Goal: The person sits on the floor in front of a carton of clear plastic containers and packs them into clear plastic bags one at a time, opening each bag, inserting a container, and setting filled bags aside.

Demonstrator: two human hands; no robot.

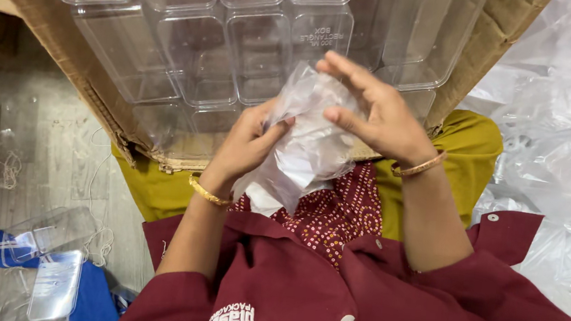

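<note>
Both my hands hold a crumpled clear plastic bag over my lap. My left hand pinches its left side between thumb and fingers. My right hand lies over its top right with the fingers spread. A white folded piece shows inside the bag's lower part. Each wrist wears a gold bangle. Just beyond the bag, a cardboard box rests on my knees, filled with several clear rectangular plastic containers.
A heap of clear plastic sheeting lies to the right. On the grey floor at lower left sit a clear container, a clear lid and a blue packet. Loose white string lies at the left.
</note>
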